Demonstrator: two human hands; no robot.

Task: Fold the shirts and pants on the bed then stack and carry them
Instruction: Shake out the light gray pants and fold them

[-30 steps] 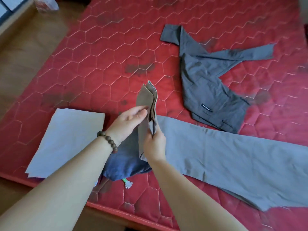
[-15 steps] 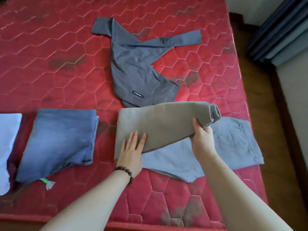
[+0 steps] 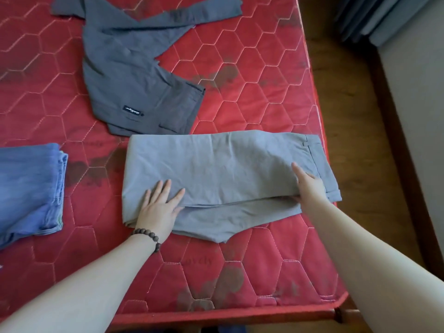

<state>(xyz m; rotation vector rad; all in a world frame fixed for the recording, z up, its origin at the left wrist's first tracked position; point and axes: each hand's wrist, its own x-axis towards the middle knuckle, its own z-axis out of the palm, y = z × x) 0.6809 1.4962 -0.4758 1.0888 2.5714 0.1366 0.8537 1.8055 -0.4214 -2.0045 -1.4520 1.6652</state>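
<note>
**Now: flattening the grey pants after the fold**

Going left to right, relative to the two hands.

Far left of the left hand: folded blue jeans [image 3: 28,186] parked on the red mattress [image 3: 252,267], well apart from the work. Looks done, so leave alone.

Left hand [image 3: 157,207]: released, fingers straight and spread, palm flat on the near-left corner of the grey pants [image 3: 216,169]. Beaded bracelet [image 3: 146,236] on that wrist. Best kept as the anchor: press, don't drag.

Between the hands: top layer sits skewed over the lower one, and a wedge of the lower layer pokes out on the near side. Worth squaring before the next fold, otherwise the stack will lean.

Right hand [image 3: 310,186]: fingers straight on top of the upper layer near the waistband end; thumb side tucked at the layer edge, so a pinch cannot be ruled out, cannot tell. Suggested move: sweep outward from the left hand toward the waistband to push out the wrinkles, then line up the near edges.

Beyond both hands: dark grey shirt [image 3: 134,82], unfolded, sleeves spread, just beside the pants' far edge. Probably next in the queue.

Writing: small black label [image 3: 131,109] near the shirt hem, white script too small to read. Faint word stitched into the mattress near the right forearm, possibly "lovely", not certain.
</note>
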